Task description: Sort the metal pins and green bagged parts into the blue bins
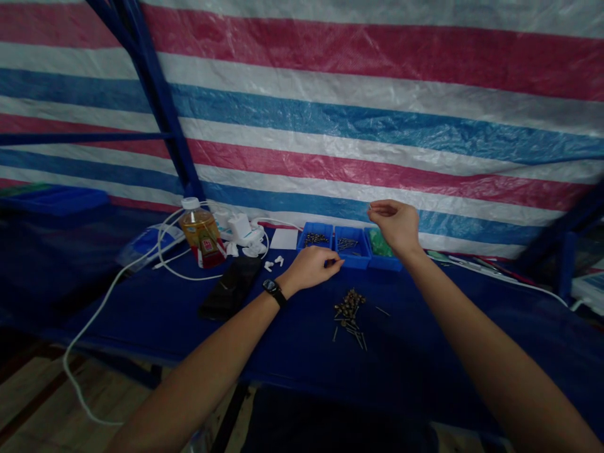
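Observation:
My left hand (311,267), with a dark watch on its wrist, is closed just in front of the blue bins, thumb and fingers pinched; whatever they hold is hidden. Raised above the right-hand bin, my right hand (399,223) pinches a tiny pale thing at its fingertips, too small to name. A pile of mixed screws and nails (350,308) lies on the blue table between my forearms. One loose nail (382,311) is to its right. The left bin (302,244) holds dark round-headed pieces, the middle bin (356,260) thin nails, the right bin (387,263) green plastic.
Left of my hand are a black pouch (231,286), white earbuds (268,266), a drink bottle (202,236) and white chargers (240,228). A white cable (106,308) loops over the table's left edge. Behind hangs a striped tarp (330,119) with a blue metal post (163,94).

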Tool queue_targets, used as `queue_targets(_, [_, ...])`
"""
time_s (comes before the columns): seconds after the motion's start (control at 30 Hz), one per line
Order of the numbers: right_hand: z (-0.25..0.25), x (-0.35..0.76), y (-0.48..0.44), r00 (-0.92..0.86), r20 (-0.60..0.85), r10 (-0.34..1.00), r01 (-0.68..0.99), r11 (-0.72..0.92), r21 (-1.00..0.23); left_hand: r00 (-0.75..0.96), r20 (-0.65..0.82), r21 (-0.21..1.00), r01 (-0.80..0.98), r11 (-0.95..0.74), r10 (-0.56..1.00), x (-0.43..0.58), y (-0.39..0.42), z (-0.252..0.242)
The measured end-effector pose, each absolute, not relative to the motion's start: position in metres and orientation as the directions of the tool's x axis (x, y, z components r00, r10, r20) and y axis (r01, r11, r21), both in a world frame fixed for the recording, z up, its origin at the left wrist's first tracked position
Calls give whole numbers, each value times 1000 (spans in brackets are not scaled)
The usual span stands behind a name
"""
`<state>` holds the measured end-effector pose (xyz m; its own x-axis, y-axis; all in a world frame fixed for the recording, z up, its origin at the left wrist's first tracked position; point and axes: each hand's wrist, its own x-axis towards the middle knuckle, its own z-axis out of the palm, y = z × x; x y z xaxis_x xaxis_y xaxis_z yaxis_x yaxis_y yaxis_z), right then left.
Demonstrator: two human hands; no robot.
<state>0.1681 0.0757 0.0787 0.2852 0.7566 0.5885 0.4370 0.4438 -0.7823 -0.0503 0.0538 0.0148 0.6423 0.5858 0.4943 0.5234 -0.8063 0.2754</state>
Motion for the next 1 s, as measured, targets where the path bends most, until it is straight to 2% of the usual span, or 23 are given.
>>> queue_targets(0.07, [81,165,81,272,620,736,406,496,-767,637,500,284,520,-806,587,-51,54,15])
queue_targets(0.2, [91,162,94,278,599,751,385,485,-785,638,498,274,528,-804,588,-51,55,15])
queue_targets(0.37, [102,163,100,311,687,657,416,556,-720,646,494,255,532,-808,582,-51,55,15])
queue_targets(0.43, [101,162,103,270,669,693,471,510,-719,647,495,257,529,-809,580,-51,55,15])
queue_targets(0.53, [95,162,105,165,550,818,615,351,-706,647,490,261,530,-807,584,-51,55,14])
queue_targets(0.6, [92,168,100,177,534,827,703,274,-657,650,487,260,529,-808,583,-51,56,13])
queue_targets(0.7, [82,183,76,137,568,811,782,264,-564,650,484,254,537,-805,586,-51,56,13])
queue_targets(0.73, [76,189,63,51,533,844,798,286,-530,649,483,251,540,-803,588,-52,55,13])
queue_targets(0.83, [46,209,19,-298,281,912,805,398,-439,651,485,240,543,-805,584,-51,53,12])
queue_targets(0.9, [22,221,-3,-375,195,906,791,423,-443,657,487,239,534,-811,576,-49,52,11])
queue_targets(1.0, [-4,236,-16,-369,107,923,740,361,-567,672,480,256,508,-822,564,-46,50,9])
